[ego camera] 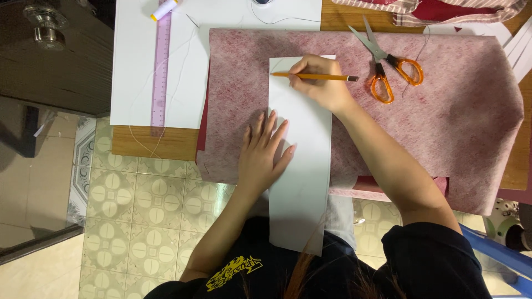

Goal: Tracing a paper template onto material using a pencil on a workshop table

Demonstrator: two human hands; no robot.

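Note:
A long white paper strip lies across a sheet of pinkish-red fabric on a wooden table. My left hand rests flat on the strip's left side, fingers spread, pressing it down. My right hand grips an orange pencil near the strip's far end. The pencil lies level, its tip pointing left at the strip's left edge.
Orange-handled scissors lie on the fabric to the right of my right hand. A large white sheet with a pink ruler and a thread spool lies at the left. Tiled floor shows below the table edge.

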